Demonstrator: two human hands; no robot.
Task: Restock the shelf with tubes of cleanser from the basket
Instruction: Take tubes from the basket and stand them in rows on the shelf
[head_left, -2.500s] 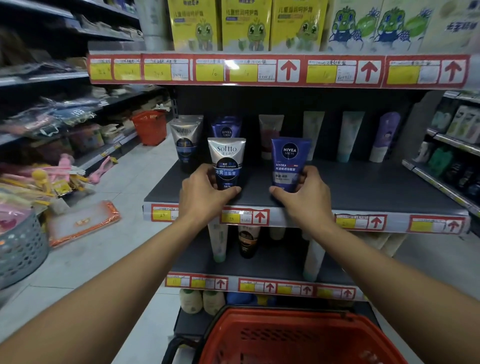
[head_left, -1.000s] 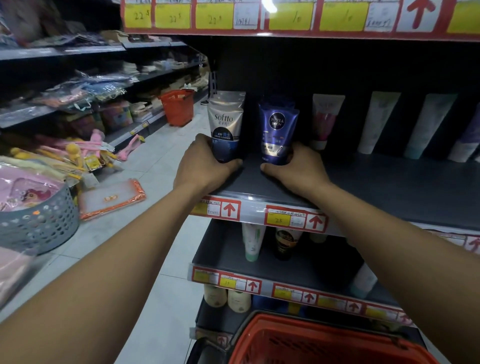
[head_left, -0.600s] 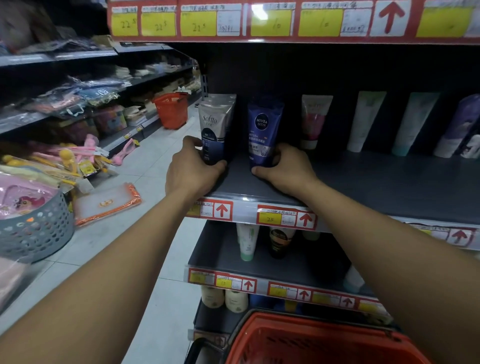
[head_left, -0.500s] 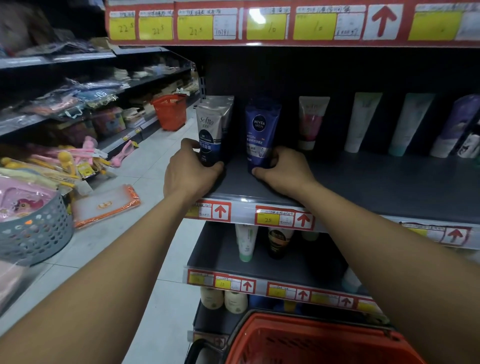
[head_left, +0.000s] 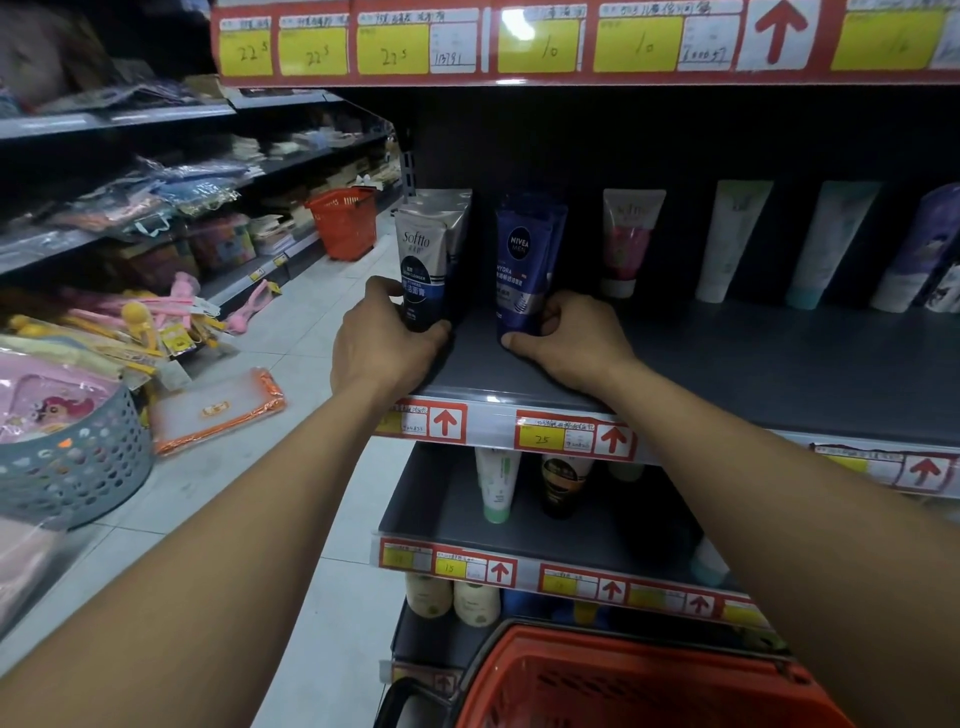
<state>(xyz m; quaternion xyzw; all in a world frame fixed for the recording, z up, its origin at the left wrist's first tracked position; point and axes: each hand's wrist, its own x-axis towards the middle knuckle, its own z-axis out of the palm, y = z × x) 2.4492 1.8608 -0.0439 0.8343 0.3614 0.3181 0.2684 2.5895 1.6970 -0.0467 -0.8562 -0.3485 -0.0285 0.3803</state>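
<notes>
Red basket (head_left: 639, 686): nearest, at the bottom edge, in front of the lower shelves.
Left hand (head_left: 387, 345): fingers curled round the foot of the Softto tube (head_left: 422, 270), which stands upright at the shelf's left end.
Right hand (head_left: 569, 338): grips the foot of the Nivea tube (head_left: 522, 270), upright just beside it.
Shelf (head_left: 779, 374): dark grey, both tubes standing on it.
Back row (head_left: 732, 239): pale tubes lean against the rear wall.
</notes>
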